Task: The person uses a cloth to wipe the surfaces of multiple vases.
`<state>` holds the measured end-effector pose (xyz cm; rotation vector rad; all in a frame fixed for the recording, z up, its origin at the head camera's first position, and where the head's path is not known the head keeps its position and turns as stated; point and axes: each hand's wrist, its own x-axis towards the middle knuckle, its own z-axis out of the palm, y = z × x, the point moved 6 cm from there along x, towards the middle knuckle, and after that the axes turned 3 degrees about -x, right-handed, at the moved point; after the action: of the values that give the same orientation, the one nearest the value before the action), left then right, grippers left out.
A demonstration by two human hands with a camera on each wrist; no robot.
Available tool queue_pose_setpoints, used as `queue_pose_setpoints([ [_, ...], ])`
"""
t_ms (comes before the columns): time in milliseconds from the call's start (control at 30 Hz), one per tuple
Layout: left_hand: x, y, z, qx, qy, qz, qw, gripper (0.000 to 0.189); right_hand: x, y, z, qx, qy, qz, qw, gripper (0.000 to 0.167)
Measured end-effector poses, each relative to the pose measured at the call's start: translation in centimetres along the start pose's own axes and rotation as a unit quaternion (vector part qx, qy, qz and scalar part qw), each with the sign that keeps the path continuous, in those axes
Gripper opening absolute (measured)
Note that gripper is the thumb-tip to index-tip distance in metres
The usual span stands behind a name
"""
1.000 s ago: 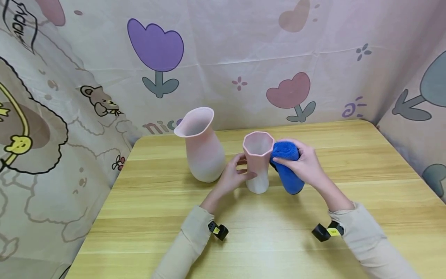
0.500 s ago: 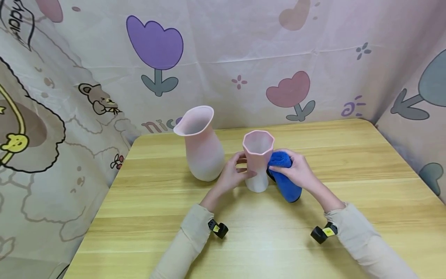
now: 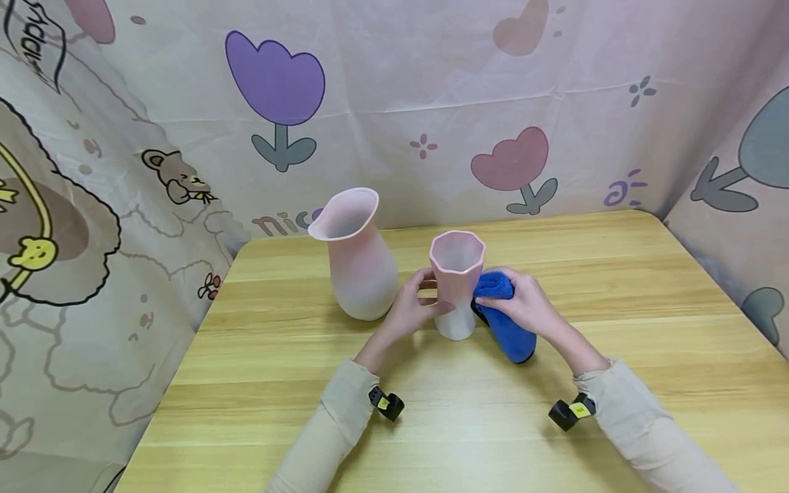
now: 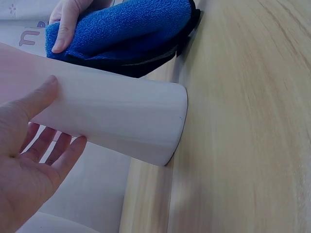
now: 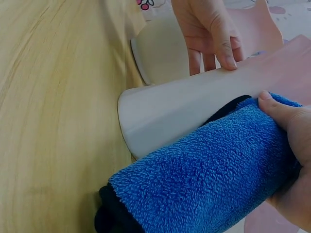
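Note:
A slim vase (image 3: 457,294) with an octagonal rim, pink above and white below, stands upright on the wooden table (image 3: 259,424). My left hand (image 3: 411,301) grips its left side, thumb in front and fingers behind, as the left wrist view shows. On the other side, my right hand (image 3: 524,301) holds a folded blue towel (image 5: 209,170) with black edging, thumb on top. The towel lies against the vase's right side, its loose end hanging down toward the table. Part of the right fingers is hidden behind the towel.
A larger pink-and-white vase (image 3: 364,274) with a flared, wavy mouth stands just left of my left hand. Behind the table hangs a printed cloth backdrop (image 3: 382,82). Black wrist cameras sit on both sleeves.
My right hand and the towel have moved down along the vase's right side, mostly in the first half second. The left hand and both vases stay in place.

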<state>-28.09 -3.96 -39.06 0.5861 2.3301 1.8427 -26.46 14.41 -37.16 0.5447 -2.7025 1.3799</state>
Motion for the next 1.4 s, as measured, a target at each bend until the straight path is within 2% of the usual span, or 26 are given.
queue_pose_setpoints([
  [267,0.0,-0.2,0.0,-0.006,-0.004,-0.014,0.9999,0.063,-0.2,0.2,0.5,-0.038,-0.013,0.002,0.9992,0.048],
  [367,0.0,-0.1,0.0,-0.016,-0.007,-0.014,0.9997,0.063,-0.2,0.3,0.9,-0.068,-0.020,-0.014,0.9974,0.047],
  [500,-0.5,1.3,0.1,-0.024,-0.013,-0.013,0.9995,0.061,-0.5,0.9,2.3,-0.123,-0.050,-0.042,0.9903,0.043],
  [600,-1.0,2.6,0.2,-0.020,-0.014,-0.015,0.9996,0.059,-0.8,1.6,2.9,-0.139,-0.050,-0.045,0.9880,0.044],
  [700,-0.7,1.7,0.2,-0.020,-0.009,-0.015,0.9996,0.061,-0.9,1.7,3.0,-0.134,-0.038,-0.039,0.9895,0.045],
  [833,0.0,-0.3,0.1,-0.015,-0.001,-0.012,0.9998,0.063,-0.7,1.7,3.0,-0.131,-0.041,-0.036,0.9899,0.045],
  [1067,-0.1,-0.2,0.0,-0.008,0.002,-0.007,0.9999,0.061,-0.6,1.4,2.5,-0.097,-0.025,-0.017,0.9948,0.046],
  [1400,0.0,-0.1,0.1,-0.009,-0.003,-0.001,1.0000,0.062,-0.8,-0.5,0.3,-0.030,0.067,-0.004,0.9973,0.047],
])
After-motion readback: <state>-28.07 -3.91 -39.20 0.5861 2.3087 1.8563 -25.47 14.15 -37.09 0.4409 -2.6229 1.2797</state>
